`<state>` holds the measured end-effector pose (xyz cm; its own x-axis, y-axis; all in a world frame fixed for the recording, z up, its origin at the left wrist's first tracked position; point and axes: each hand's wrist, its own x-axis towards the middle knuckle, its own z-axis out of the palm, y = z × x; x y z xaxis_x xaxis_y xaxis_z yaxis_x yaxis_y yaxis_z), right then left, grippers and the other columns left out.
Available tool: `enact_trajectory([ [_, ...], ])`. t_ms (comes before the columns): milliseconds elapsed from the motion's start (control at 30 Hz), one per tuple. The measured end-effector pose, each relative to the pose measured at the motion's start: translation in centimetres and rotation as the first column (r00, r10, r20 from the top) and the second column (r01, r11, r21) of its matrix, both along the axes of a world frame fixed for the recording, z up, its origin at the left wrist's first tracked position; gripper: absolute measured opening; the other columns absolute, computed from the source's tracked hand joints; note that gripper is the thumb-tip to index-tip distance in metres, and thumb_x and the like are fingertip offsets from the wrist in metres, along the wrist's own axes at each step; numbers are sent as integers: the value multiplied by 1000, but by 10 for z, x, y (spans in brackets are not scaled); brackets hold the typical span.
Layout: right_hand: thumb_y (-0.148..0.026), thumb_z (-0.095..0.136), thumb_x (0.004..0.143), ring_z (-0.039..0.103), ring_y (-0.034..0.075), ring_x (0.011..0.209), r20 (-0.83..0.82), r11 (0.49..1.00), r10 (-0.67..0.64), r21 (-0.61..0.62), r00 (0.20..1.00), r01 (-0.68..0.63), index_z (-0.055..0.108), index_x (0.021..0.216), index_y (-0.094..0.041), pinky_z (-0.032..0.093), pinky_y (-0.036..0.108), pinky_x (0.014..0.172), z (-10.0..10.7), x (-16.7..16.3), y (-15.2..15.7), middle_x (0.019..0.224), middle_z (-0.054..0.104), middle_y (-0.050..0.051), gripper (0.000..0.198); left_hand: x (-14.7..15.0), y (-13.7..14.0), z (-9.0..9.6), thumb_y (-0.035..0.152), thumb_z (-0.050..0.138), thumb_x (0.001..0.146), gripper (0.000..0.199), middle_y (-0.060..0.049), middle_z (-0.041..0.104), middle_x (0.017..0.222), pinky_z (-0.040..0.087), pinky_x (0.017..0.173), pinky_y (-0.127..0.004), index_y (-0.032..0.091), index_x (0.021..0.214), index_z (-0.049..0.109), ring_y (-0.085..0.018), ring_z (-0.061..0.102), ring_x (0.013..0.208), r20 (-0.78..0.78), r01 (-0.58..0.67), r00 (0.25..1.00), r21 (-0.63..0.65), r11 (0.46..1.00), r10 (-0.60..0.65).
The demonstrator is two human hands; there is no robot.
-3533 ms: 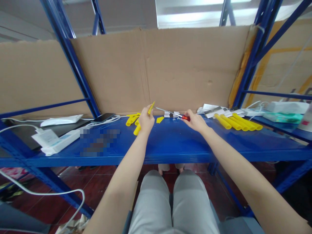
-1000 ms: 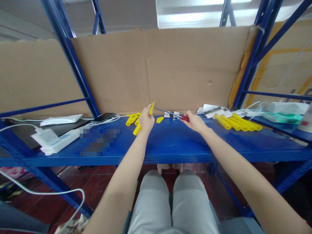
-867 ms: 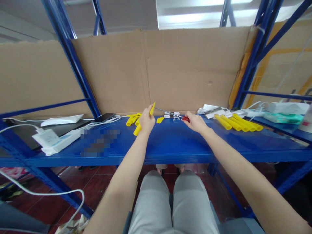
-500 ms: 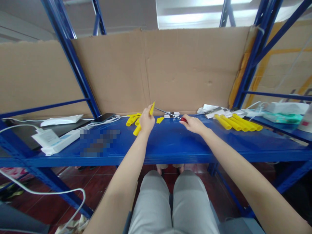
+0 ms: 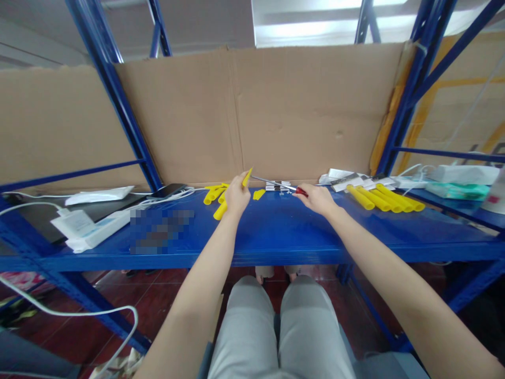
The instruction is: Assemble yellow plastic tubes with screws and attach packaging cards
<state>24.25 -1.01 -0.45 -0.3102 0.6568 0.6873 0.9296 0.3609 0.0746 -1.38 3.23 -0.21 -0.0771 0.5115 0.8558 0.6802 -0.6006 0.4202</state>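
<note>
My left hand (image 5: 238,193) is wrapped round a yellow tube (image 5: 221,210), whose cut, slanted end rises above the fingers. My right hand (image 5: 319,200) grips the red handle of a screwdriver (image 5: 276,182). Its thin metal shaft points left, with the tip close to the slanted end of the tube; whether they touch I cannot tell. Below the shaft lies a small yellow piece (image 5: 259,195) on the blue shelf (image 5: 284,231). Behind the shaft are small black-and-white items (image 5: 272,186), with tiny shiny bits in front of them.
More yellow tubes (image 5: 213,195) lie left of my left hand. A row of yellow tubes (image 5: 379,200) rests at the right beside white packets (image 5: 347,181). A white power strip (image 5: 100,229) and cables occupy the left. Cardboard (image 5: 295,116) stands behind, between blue posts.
My right hand has shifted slightly right with the screwdriver. My left hand and the yellow tube have moved very slightly down and left.
</note>
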Motion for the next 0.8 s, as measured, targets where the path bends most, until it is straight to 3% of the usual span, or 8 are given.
enact_trajectory([
  [200,-42,45,92,66,26,82,10,997,-4,-77,1000,5,61,97,-19,40,30,65,1,-2,0,91,71,11,28,-1,2,-1,13,48,85,36,-9,68,110,47,97,-36,20,116,63,-23,62,108,-10,12,1000,11,1000,-12],
  [433,-35,50,89,65,24,74,-46,999,0,-52,999,-3,56,94,-19,38,28,61,0,3,5,83,70,9,18,-1,1,-1,14,48,85,35,-8,68,109,47,98,-35,20,116,64,-23,61,110,-25,-23,999,19,1000,24],
  [667,-43,45,92,66,26,84,-4,996,-31,-85,1000,31,59,98,-19,40,30,65,2,-3,-2,92,71,12,28,-1,-2,1,15,48,86,35,-8,68,107,48,96,-36,20,116,64,-22,62,107,-6,-31,999,4,999,31],
  [800,-42,46,92,66,25,83,-22,992,11,-123,1000,-14,58,97,-20,41,29,65,3,-4,-2,92,71,11,26,-1,-1,1,16,48,86,34,-7,68,107,48,95,-34,21,116,63,-22,62,106,-2,-36,999,18,999,36],
])
